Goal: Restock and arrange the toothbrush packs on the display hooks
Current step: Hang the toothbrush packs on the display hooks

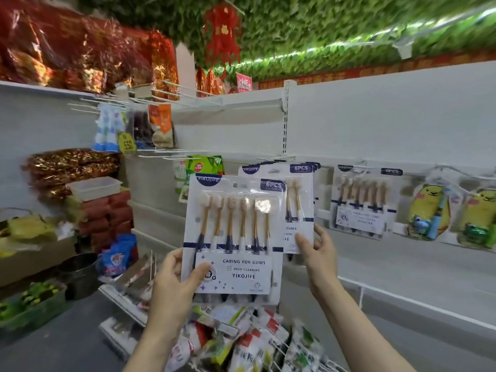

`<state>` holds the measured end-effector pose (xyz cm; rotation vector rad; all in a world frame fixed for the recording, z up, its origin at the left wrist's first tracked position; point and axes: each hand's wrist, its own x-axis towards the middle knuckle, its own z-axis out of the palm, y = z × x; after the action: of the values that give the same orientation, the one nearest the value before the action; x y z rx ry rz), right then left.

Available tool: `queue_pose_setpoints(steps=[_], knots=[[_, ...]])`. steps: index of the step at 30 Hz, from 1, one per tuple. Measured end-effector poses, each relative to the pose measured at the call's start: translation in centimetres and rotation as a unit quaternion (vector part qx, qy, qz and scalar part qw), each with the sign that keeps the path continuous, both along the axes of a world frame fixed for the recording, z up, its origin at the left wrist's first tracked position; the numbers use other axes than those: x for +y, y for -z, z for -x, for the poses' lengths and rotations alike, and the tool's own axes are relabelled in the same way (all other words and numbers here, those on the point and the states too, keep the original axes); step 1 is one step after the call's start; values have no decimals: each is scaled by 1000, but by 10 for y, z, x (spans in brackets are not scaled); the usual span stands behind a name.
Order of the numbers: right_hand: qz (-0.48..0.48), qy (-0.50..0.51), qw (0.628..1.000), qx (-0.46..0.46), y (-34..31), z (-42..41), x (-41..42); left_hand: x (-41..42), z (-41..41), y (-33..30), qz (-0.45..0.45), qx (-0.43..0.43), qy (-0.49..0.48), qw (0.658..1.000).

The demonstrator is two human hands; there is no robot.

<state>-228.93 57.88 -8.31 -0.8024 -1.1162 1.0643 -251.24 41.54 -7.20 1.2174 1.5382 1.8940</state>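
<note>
My left hand (177, 285) grips the lower left corner of a white toothbrush pack (233, 237) marked YIKOJIFE and 6PCS, held upright in front of the shelf wall. Behind it several similar packs (298, 200) hang stacked on a hook (279, 159). My right hand (319, 256) pinches the bottom edge of that hanging stack, thumb in front and fingers behind. Another matching pack (362, 202) hangs further right on the rail.
Yellow cartoon children's toothbrush packs (429, 213) hang at the far right. A green packet (204, 165) hangs behind on the left. Several bare white hooks (166, 154) jut out upper left. A wire basket of small sachets (249, 342) lies below my hands. Boxes and a black pot (77, 267) stand left.
</note>
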Motion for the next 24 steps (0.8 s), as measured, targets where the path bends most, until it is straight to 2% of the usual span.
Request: queue_pose_setpoints(steps=[8, 13, 19, 24], knots=[[15, 74, 997, -10, 16, 43, 41, 62, 61, -2, 4, -19, 80, 997], [20, 74, 997, -5, 24, 57, 55, 85, 79, 4, 18, -6, 123, 992], [29, 54, 997, -46, 30, 51, 66, 102, 83, 16, 21, -18, 151, 988], [15, 189, 979, -68, 11, 23, 45, 116, 57, 18, 17, -24, 211, 977]])
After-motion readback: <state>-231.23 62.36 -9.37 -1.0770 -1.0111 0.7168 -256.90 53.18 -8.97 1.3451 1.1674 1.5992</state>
